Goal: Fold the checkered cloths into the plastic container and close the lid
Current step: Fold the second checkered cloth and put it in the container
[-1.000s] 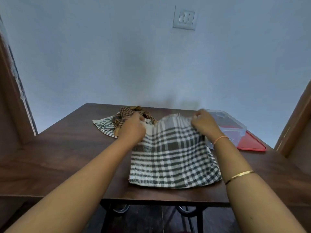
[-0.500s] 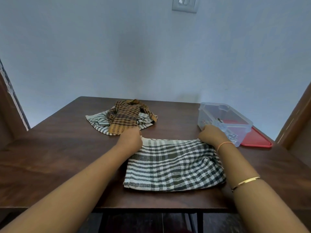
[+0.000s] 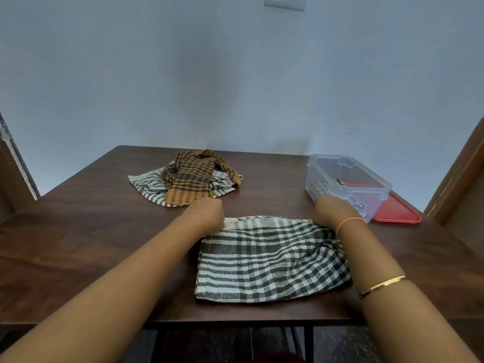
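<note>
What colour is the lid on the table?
Red. The lid shows best in the head view.

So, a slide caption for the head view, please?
Left hand and right hand grip the far corners of the checkered cloth, open container nearby.

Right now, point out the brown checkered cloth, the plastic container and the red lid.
brown checkered cloth (image 3: 189, 179): head view, its middle.
plastic container (image 3: 318, 185): head view, its near wall.
red lid (image 3: 396, 214): head view, its bare top.

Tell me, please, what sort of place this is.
Probably a room in a home: a dark wooden table stands against a plain painted wall with a switch plate, a wooden door frame rises at the right, and a dark checkered cloth lies on the table.
</note>
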Tool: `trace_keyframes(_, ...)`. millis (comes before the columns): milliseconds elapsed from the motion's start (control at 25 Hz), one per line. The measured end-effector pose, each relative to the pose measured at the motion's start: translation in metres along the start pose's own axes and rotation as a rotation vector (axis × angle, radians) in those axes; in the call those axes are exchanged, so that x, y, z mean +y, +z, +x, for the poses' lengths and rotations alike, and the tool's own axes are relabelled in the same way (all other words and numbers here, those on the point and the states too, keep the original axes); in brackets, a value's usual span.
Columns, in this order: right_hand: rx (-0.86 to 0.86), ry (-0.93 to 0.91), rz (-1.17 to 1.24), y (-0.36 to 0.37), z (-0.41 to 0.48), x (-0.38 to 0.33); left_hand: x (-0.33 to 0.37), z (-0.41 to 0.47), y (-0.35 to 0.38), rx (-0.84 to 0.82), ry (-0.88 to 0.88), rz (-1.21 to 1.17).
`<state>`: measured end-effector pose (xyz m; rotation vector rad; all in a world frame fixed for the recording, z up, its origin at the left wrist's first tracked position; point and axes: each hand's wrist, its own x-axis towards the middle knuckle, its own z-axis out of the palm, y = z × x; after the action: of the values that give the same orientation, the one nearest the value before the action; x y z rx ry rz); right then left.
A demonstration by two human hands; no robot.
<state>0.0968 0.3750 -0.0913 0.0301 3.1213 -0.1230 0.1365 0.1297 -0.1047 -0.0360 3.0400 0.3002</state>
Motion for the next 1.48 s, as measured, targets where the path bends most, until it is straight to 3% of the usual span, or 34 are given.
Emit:
trace_keyframes(320, -0.031, -0.112, -0.084, -0.003, -0.006, -0.01, -0.009, -0.002, -0.002, -0.055, 0.092, -0.117)
trace_keyframes(560, -0.151, -0.116, -0.147, -0.012, -0.009, -0.016, -0.011, 0.0, -0.006, -0.131, 0.079, -0.014)
trace_keyframes(640, -0.135, -0.138, -0.109, -0.021, -0.008, -0.017, -0.014, -0.001, -0.01, -0.037, 0.05, -0.013)
trace_keyframes(760, -0.015, -0.203, 0.065, -0.044, -0.01, -0.016, -0.019, -0.004, -0.032, 0.273, 0.002, -0.151)
trace_keyframes(960, 0.362, -0.378, 0.668, -0.078, -0.018, -0.02, -0.022, -0.012, -0.078, 0.901, 0.102, -0.478)
trace_keyframes(1080, 0.464, -0.432, 0.936, -0.088, -0.017, -0.02, -0.022, -0.017, -0.085, 1.144, 0.176, -0.518)
trace_keyframes(1280, 0.452, -0.544, 1.089, -0.1, -0.023, -0.016, -0.022, -0.023, -0.088, 1.216, 0.263, -0.636)
trace_keyframes(1480, 0.336, -0.487, 1.281, -0.1, -0.026, -0.012, -0.018, -0.025, -0.083, 1.218, 0.311, -0.612)
